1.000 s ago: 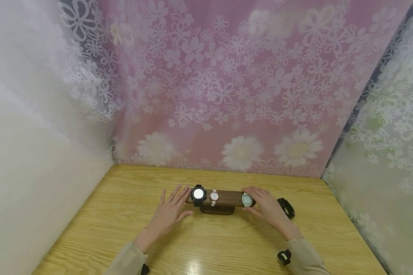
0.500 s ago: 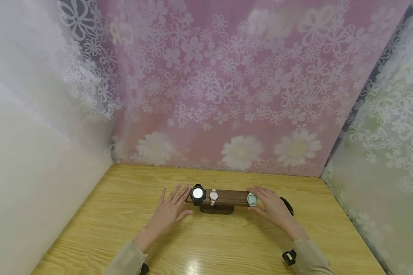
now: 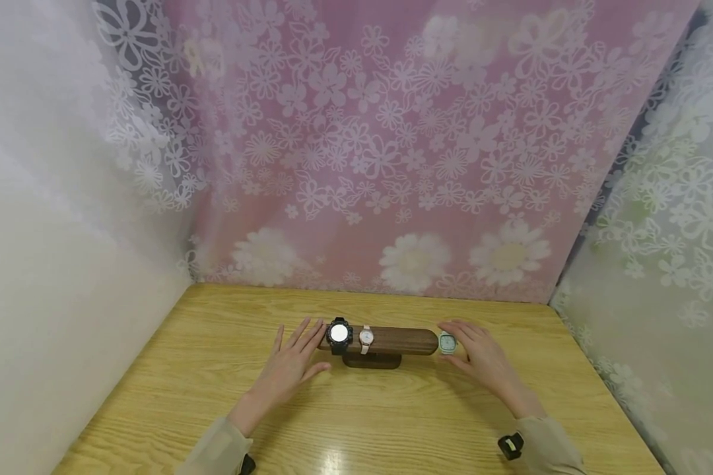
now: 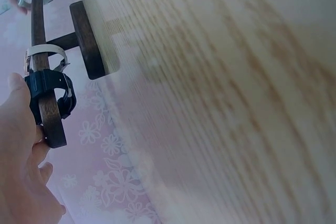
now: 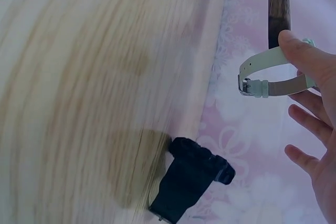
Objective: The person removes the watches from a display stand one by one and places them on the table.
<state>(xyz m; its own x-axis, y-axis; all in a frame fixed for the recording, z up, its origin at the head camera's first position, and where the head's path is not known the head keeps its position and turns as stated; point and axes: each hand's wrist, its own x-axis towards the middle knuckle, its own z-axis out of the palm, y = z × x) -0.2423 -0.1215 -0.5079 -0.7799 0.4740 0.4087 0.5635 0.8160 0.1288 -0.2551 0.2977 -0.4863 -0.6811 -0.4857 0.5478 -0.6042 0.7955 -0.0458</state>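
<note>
A dark wooden watch stand, a rounded bar on a short foot, carries a black watch at its left end and a small white-strapped watch beside it. My left hand lies at the stand's left end, fingers straight and fingertips against the bar; its thumb points toward the foot. With thumb and fingers, my right hand pinches a pale green watch just off the bar's right end. In the right wrist view, the buckled green strap forms a closed loop with nothing inside it.
Another black watch lies on the wooden table, below my right hand in the right wrist view; in the head view that hand hides it. A pink floral curtain closes off the back, with pale walls at both sides.
My right hand has moved right, sliding the pale green watch along the bar and off its right end. My left hand has stayed at the left end of the stand.
</note>
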